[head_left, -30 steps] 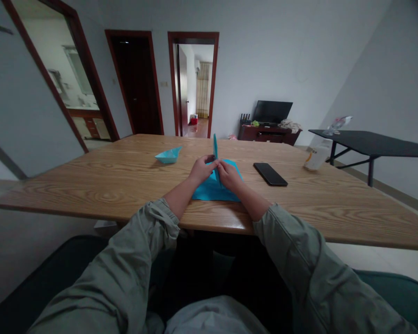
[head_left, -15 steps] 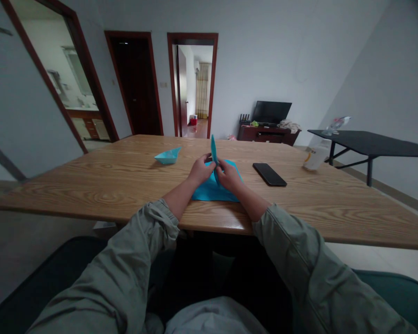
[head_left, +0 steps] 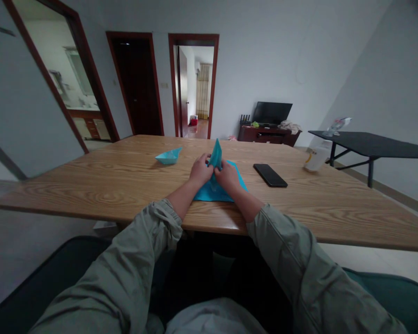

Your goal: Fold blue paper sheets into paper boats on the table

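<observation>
A folded piece of blue paper [head_left: 216, 156] stands up between my two hands above the wooden table [head_left: 125, 181]. My left hand [head_left: 200, 170] pinches its left side and my right hand [head_left: 225, 176] pinches its right side, fingers closed on it. Beneath the hands more blue paper sheets [head_left: 204, 194] lie flat on the table. A finished blue paper boat [head_left: 168, 156] sits on the table to the far left of my hands.
A black phone [head_left: 270, 175] lies on the table right of my hands. A white container [head_left: 316, 157] stands at the table's far right edge. A black side table [head_left: 372, 143] is beyond it. Doorways and a TV stand line the far wall.
The upright blue paper went from a thin edge-on strip to a wider triangular shape as my hands turned and lowered it slightly. My right hand shifted a little left.
</observation>
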Available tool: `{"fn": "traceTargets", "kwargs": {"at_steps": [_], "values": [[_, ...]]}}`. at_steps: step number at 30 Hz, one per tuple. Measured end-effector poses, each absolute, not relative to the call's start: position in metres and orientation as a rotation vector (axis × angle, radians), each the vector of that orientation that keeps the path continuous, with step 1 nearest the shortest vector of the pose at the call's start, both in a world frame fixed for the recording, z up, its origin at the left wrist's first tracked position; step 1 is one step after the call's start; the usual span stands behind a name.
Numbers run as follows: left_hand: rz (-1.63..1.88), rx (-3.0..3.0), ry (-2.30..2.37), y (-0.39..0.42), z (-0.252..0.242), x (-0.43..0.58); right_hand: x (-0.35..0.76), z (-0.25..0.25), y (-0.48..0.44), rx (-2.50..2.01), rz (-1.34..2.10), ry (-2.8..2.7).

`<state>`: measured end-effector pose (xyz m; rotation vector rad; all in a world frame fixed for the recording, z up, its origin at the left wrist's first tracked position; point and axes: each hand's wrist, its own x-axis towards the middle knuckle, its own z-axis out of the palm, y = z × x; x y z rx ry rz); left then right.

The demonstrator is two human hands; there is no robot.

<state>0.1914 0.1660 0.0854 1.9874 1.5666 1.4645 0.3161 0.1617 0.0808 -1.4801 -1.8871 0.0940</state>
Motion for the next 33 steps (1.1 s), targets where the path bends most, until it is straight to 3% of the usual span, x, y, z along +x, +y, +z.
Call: {"fn": "traceTargets", "kwargs": {"at_steps": [10, 16, 25, 33], "values": [[1.468, 2.040, 1.526, 0.177, 0.079, 0.179, 0.337, 0.073, 0.180, -1.445, 0.210, -1.875], [1.176, 2.191, 1.388, 0.190, 0.062, 0.146, 0.369, 0.060, 0.185, -1.332, 0.203, -2.180], [0.277, 2.533, 1.344, 0.176, 0.058, 0.101, 0.391, 0.045, 0.178, -1.485, 0.169, -2.697], [0.271, 2.583, 1.270, 0.154, 0.069, 0.110, 0.390, 0.046, 0.171, -1.400, 0.116, -2.708]]}}
